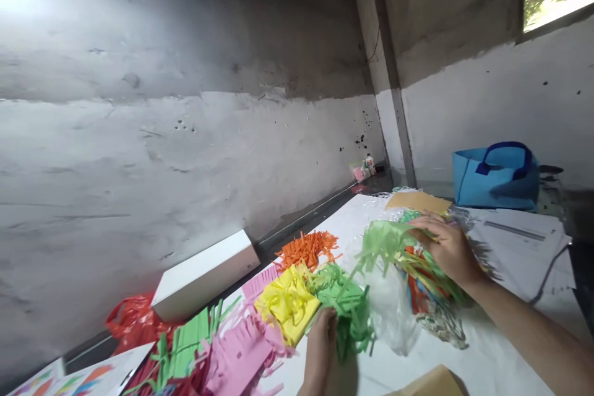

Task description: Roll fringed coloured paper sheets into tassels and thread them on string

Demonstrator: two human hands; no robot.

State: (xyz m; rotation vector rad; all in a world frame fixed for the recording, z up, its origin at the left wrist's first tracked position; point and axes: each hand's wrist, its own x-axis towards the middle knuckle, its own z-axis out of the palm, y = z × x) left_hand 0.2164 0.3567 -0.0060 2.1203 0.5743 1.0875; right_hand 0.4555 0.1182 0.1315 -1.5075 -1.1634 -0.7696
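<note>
Left hand [320,346]: low at the front edge of the worktop [487,359], fingers pressed into the dark green fringed paper pile [346,306]. Whether its grip is closed on any strips cannot be told, as the fingertips are buried in the paper.

Right hand [448,247]: further back and to the right, palm down, fingers curled over a light green fringed bunch [387,241]. The grip appears closed on that bunch, which stands raised above a mixed heap of coloured strips [424,288] lying under the wrist. Clear plastic wrap [390,309] lies between the two hands.

Adjacent items: yellow fringed paper [288,303] touches the dark green pile on its left. Orange strips [309,247] lie behind it. Pink fringed paper [241,349] lies nearer the left front, with flat green strips [185,340] beside it.

Surroundings: a white box [204,272] rests against the wall. A blue bag [499,176] stands at the far right. Tan card [417,201] lies just behind the right hand.
</note>
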